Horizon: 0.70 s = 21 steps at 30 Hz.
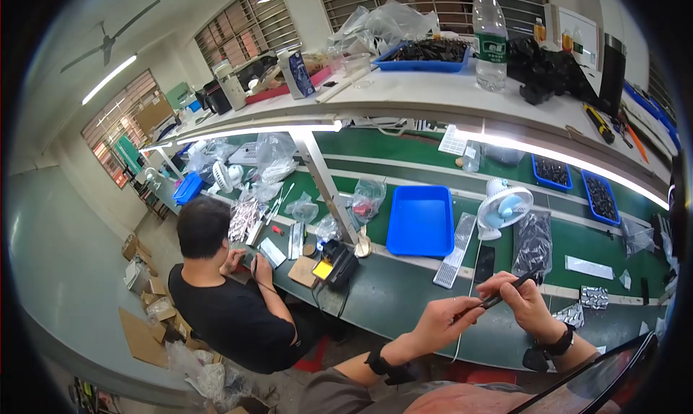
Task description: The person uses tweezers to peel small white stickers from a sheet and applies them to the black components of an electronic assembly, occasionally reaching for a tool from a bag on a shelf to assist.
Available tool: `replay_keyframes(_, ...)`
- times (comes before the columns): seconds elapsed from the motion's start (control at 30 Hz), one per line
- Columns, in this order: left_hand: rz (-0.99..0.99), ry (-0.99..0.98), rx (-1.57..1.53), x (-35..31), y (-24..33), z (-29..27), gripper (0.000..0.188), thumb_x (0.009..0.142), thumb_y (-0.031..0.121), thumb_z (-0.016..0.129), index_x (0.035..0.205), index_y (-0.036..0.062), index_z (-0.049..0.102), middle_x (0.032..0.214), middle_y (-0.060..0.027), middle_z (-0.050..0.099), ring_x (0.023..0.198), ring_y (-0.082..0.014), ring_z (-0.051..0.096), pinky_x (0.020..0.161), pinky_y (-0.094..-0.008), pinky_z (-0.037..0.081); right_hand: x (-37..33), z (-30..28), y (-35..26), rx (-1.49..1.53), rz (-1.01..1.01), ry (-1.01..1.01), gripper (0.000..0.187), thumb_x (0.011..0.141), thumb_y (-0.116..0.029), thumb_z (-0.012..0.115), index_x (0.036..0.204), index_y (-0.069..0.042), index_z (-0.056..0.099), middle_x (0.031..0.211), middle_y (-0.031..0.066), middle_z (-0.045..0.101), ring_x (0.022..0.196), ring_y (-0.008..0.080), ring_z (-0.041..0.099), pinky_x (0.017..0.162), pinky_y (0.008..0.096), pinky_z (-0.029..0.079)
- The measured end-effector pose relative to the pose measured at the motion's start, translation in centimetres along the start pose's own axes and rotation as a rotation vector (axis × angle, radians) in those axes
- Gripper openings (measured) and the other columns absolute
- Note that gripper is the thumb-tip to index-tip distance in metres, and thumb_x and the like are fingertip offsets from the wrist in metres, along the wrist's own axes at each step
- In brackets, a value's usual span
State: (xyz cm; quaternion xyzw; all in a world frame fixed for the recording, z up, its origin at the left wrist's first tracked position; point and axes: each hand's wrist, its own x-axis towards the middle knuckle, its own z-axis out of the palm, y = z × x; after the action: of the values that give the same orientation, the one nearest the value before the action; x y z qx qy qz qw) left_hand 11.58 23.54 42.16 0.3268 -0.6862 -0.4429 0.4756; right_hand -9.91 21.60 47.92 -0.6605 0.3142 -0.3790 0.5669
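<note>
My left hand (449, 323) and my right hand (527, 310) are together above the near edge of the green bench, at the lower right. Both are closed on a slim black stick-shaped piece (499, 293), too small to name by kind. The right fingers wrap its upper end, while the left fingertips pinch the lower end. Just beyond the hands lie a flat black piece (484, 267) and a clear bag (532, 246) of dark parts. A white slotted strip (455, 251) rests beside an empty-looking blue tray (421, 221).
A small fan (504, 209) stands behind the hands. Blue trays of black parts (551, 171) sit farther right. A shelf (433, 89) with a bottle (490, 42) hangs over the bench. To my left, a co-worker (231, 284) sits near a soldering station (337, 264). Foil packs (594, 297) lie right.
</note>
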Motion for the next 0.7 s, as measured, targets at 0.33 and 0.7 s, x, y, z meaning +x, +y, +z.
replay_keyframes(0.33, 0.200, 0.336, 0.691, -7.8, 13.5, -12.9, 0.017, 0.103, 0.008, 0.058, 0.097, -0.0026, 0.070, 0.078, -0.0056, 0.070, 0.068, -0.0094, 0.065, 0.063, -0.0231, 0.053, -4.4, 2.0, -2.2, -0.194, -0.261, 0.114, 0.032, 0.101, -0.020, 0.061, 0.128, -0.002, 0.065, 0.128, 0.0113, 0.061, 0.113, 0.0190, 0.059, 0.095, 0.0318, 0.046)
replay_keyframes(0.7, 0.201, 0.823, 1.427, 3.5, 20.2, -36.8, 0.026, 0.100, 0.031, 0.059, 0.100, 0.0108, 0.076, 0.077, -0.0137, 0.071, 0.071, -0.0315, 0.069, 0.063, -0.0436, 0.052, 5.6, -2.9, -5.4, -1.213, -0.649, 0.691, 0.036, 0.095, -0.006, 0.062, 0.131, -0.003, 0.063, 0.136, 0.0140, 0.059, 0.131, 0.0303, 0.053, 0.113, 0.0390, 0.037)
